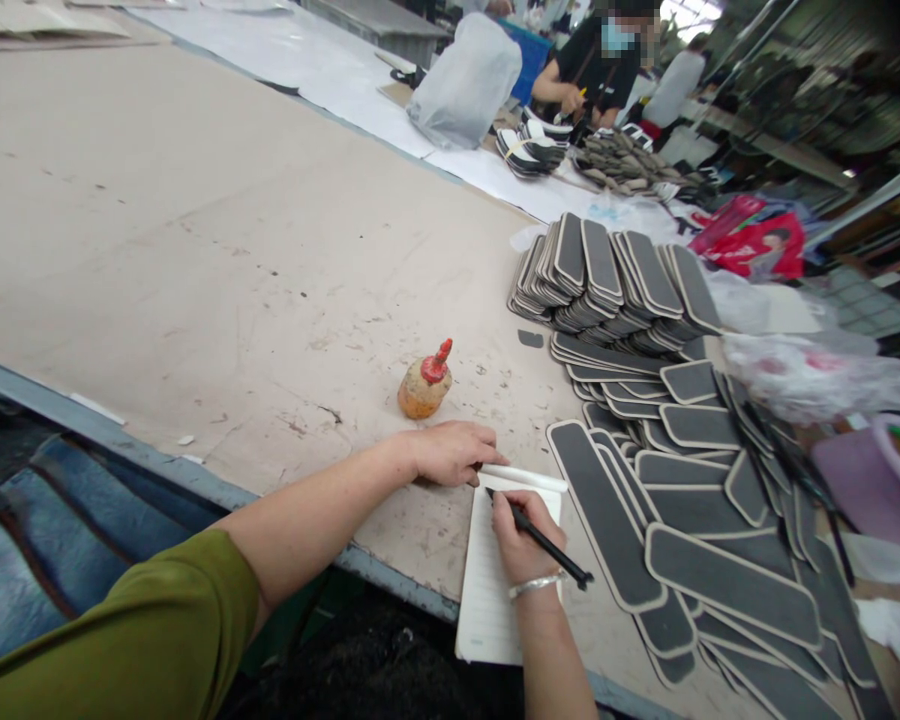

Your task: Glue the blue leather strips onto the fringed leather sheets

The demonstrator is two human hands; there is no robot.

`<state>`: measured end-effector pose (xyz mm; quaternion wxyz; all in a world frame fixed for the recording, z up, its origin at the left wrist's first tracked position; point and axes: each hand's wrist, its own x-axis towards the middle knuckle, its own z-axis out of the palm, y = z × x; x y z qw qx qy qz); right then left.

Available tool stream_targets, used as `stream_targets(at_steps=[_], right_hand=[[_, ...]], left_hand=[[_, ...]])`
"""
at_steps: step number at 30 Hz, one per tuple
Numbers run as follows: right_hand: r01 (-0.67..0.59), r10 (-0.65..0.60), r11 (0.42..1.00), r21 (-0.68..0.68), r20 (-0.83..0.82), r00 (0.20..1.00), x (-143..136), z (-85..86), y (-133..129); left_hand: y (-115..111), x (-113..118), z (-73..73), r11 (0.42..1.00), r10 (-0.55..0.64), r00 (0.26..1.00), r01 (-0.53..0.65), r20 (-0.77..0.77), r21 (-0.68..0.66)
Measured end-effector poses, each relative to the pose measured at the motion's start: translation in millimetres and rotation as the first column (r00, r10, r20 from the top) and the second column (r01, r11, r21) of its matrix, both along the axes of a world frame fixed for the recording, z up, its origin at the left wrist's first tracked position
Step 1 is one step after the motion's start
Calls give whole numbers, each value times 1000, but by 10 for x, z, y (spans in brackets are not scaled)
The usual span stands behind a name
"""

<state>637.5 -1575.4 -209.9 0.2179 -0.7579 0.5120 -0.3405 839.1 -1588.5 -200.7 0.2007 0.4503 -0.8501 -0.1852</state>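
Observation:
My right hand (523, 530) grips a black pen (544, 540) with its tip on a lined white notepad (487, 590) that hangs over the table's near edge. A silver bracelet circles that wrist. My left hand (450, 452) lies flat on the table, fingers pressing down the notepad's rolled top page. A small orange glue bottle (424, 383) with a red nozzle lies just beyond my left hand.
Stacks and spread rows of dark strips with pale edges (667, 450) cover the table's right side. Clear plastic bags (810, 375) lie beside them. A white bag (466, 82) and another person in black (596, 70) are at the far end.

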Motion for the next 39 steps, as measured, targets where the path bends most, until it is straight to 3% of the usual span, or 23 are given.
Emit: stream_targets(at_steps=[39], right_hand=[[28,-27,999,-20,39,999,-58,-48,-13]], left_hand=[[6,0,8,1000,4,1000,-4,-19,3]])
